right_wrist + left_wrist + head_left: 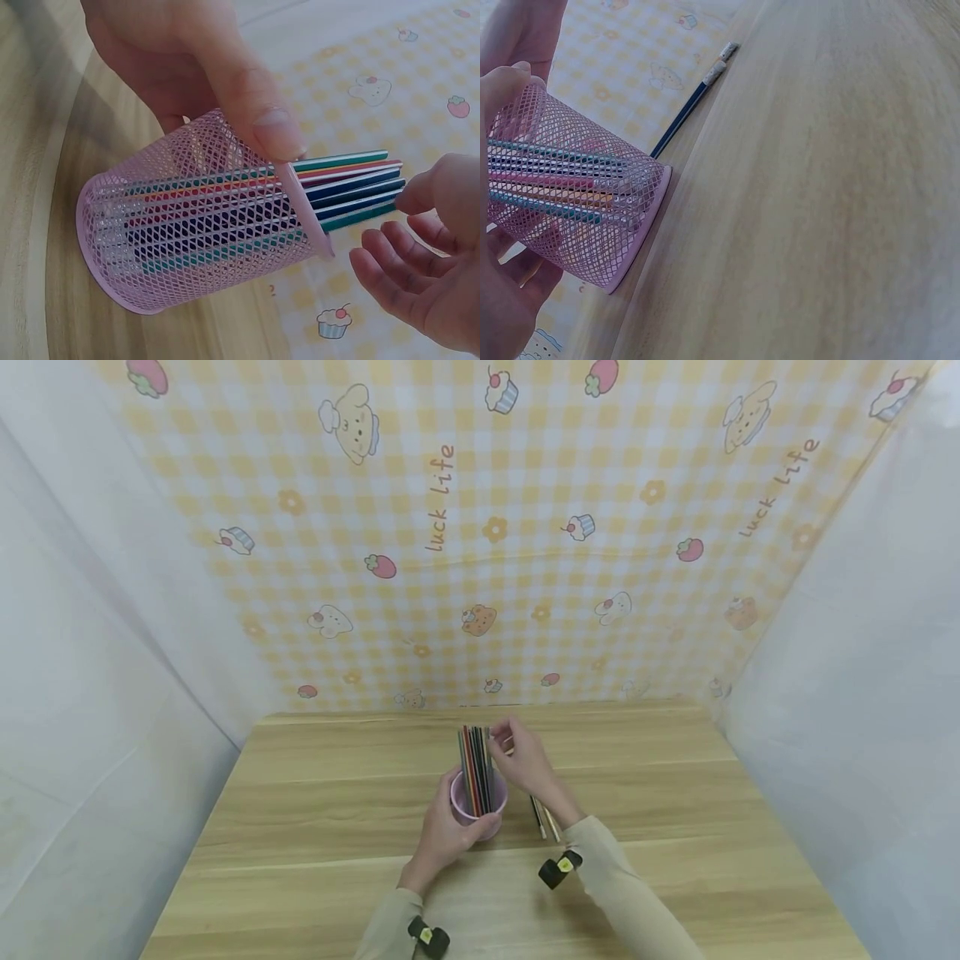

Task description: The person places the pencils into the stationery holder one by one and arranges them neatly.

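Observation:
A pink mesh pen cup (142,289) stands on the table with several pencils (474,760) of green, red, dark blue and black rising out of it. My left hand (442,835) grips the cup from the left, its thumb at the rim. Beside the upper ends of the pencils is my right hand (525,764), its fingers loosely bent. In the right wrist view its thumb is at a pencil's end, and the fingers stand apart from it. To the right of the cup, partly hidden by the right forearm, loose pencils (538,818) lie on the table.
The wooden table (322,827) meets a yellow checked cloth (525,560) at its back edge. White sheets (862,693) hang at both sides. Black straps with small devices (560,868) sit on both wrists.

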`<state>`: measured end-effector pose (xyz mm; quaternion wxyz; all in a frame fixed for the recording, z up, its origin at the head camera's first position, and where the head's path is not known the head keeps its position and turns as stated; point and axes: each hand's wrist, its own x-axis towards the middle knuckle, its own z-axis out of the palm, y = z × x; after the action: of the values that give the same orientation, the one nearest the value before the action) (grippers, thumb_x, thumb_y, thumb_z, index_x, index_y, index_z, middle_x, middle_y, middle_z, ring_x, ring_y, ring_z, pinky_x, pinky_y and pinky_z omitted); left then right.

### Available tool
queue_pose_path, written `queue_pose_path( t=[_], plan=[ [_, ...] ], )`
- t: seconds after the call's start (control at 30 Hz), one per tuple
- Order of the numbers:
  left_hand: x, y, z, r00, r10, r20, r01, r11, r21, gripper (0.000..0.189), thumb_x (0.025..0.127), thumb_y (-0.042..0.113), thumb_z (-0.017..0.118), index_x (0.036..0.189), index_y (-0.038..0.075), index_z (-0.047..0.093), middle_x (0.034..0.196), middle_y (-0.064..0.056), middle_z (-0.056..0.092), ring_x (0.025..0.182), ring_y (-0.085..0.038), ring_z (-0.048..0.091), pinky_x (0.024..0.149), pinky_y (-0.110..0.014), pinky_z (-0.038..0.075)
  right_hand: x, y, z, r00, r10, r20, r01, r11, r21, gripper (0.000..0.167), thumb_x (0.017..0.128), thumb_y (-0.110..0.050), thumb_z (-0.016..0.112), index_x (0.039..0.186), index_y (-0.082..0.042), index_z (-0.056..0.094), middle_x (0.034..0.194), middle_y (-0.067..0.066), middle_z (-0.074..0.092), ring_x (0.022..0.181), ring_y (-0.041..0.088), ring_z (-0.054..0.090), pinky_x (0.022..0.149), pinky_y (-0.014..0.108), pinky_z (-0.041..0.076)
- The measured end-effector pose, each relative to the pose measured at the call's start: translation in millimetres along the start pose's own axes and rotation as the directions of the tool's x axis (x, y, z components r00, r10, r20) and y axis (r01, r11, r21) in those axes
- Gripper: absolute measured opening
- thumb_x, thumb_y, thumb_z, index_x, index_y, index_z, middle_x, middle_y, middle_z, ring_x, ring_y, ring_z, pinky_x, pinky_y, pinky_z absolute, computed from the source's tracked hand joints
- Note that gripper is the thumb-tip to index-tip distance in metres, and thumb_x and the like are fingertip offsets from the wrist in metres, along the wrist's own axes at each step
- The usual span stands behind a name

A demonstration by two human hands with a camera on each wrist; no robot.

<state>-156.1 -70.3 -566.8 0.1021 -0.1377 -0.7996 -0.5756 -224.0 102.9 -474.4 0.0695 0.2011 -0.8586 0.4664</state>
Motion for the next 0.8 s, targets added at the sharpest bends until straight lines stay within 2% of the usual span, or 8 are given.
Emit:
queue_pose_path(
  t=[0.27,0.57,0.8],
  plan=[
    [-0.1,3.1,0.2,0.999,-0.043,0.009,0.043,0.998,-0.034,0.093,0.075,0.040,0.089,0.151,0.022,0.038,0.143,-0.003,0.057,0.130,-0.023,0.057,0.107,-0.050,0.049,2.1,4,-10,0.994,0.105,-0.034,-0.104,0.994,0.027,0.019,0.100,-0.014,0.061,0.115,-0.003,0.059,0.100,0.011,0.068,0.085,0.020,0.065,0.073,0.029,0.057],
    [0.4,2.1,1.2,1.000,-0.017,-0.003,0.017,1.000,-0.021,0.092,0.075,0.039,0.089,0.150,0.019,0.040,0.140,-0.006,0.059,0.127,-0.027,0.059,0.105,-0.053,0.050,9.7,21,-22,0.982,0.175,-0.072,-0.170,0.983,0.061,0.027,0.100,-0.015,0.059,0.122,0.000,0.057,0.109,0.016,0.066,0.095,0.028,0.066,0.077,0.036,0.059],
    [0.1,0.8,1.3,1.000,-0.016,-0.008,0.016,1.000,-0.027,0.093,0.073,0.039,0.090,0.150,0.021,0.040,0.140,-0.004,0.059,0.127,-0.024,0.059,0.106,-0.051,0.049,13.8,39,-26,0.969,0.236,-0.078,-0.232,0.971,0.055,0.027,0.100,-0.016,0.059,0.123,-0.002,0.055,0.111,0.018,0.064,0.099,0.031,0.066,0.080,0.037,0.060]
  ],
)
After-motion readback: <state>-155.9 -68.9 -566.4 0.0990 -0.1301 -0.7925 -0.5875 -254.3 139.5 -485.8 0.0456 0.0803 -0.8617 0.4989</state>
